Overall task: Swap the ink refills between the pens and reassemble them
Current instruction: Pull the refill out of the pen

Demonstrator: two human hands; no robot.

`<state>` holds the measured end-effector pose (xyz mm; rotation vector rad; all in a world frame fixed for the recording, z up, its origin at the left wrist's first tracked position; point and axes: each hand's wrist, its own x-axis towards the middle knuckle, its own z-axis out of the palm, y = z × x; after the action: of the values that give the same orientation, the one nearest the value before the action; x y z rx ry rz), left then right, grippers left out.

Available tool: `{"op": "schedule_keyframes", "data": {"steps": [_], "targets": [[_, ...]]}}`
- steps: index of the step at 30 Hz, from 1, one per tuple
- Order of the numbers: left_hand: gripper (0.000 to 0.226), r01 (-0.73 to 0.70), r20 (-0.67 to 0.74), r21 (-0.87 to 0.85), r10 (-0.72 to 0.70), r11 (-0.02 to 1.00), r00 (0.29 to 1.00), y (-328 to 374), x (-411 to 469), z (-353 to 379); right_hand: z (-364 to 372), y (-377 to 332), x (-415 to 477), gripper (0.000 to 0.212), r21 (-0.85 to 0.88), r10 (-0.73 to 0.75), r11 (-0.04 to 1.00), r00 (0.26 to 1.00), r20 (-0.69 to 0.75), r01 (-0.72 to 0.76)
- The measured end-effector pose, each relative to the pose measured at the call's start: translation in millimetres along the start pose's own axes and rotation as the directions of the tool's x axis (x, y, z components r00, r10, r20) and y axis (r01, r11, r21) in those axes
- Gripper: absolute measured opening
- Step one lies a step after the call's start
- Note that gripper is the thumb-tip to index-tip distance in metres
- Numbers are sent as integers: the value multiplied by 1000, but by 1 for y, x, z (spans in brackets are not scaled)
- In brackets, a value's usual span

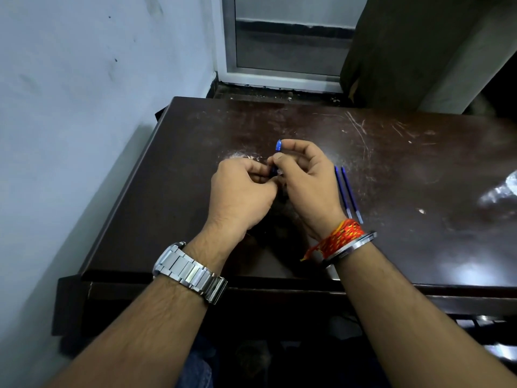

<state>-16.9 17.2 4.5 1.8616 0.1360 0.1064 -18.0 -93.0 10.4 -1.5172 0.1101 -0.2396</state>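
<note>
Pen (275,163), blue and clear, held above the middle of a dark wooden table (419,163) between both hands; most of its barrel is covered by fingers, so its length and whether it is whole cannot be made out. Blue end piece (278,145) shows above the right index fingertip, pointing up and away from the wearer; the long axis runs roughly from near to far, tilted upward. Right hand (307,177) pinches the upper part with thumb and index finger. Left hand (240,189) is curled closed around the lower part, hiding it. Two blue ink refills (347,191) lie side by side on the table just right of the right hand, parallel, their near ends passing behind the wrist. Left wrist: metal watch (190,273). Right wrist: red-orange thread (338,236) and a steel bangle (352,245).
</note>
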Motion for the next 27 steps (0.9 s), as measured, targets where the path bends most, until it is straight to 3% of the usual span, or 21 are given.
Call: {"op": "schedule_keyframes", "data": {"steps": [4,6,9,15,22,27], "targets": [[11,-2,-19,14,2,1000,1000,-1,0,1,1,-2,-1,11,83,22,996,1000,-2,-21],[10,-2,-21,11,3,1000,1000,-1,1,1,1,-2,-2,23,48,-3,999,1000,-20,4],[9,-18,-4,14,18,1000,1000,0,-1,1,-1,-1,-3,22,-42,-35,999,999,4,35],[9,3,12,8,-3,1000,1000,-1,1,-1,0,-5,-2,19,-8,25,1000,1000,16,-24],[11,-10,11,43,10,999,1000,2,-1,-2,0,-1,-2,26,-88,-22,996,1000,1,22],[7,14,17,47,-15,999,1000,-1,1,-2,-2,0,2,27,-41,-11,999,1000,-6,11]]}}
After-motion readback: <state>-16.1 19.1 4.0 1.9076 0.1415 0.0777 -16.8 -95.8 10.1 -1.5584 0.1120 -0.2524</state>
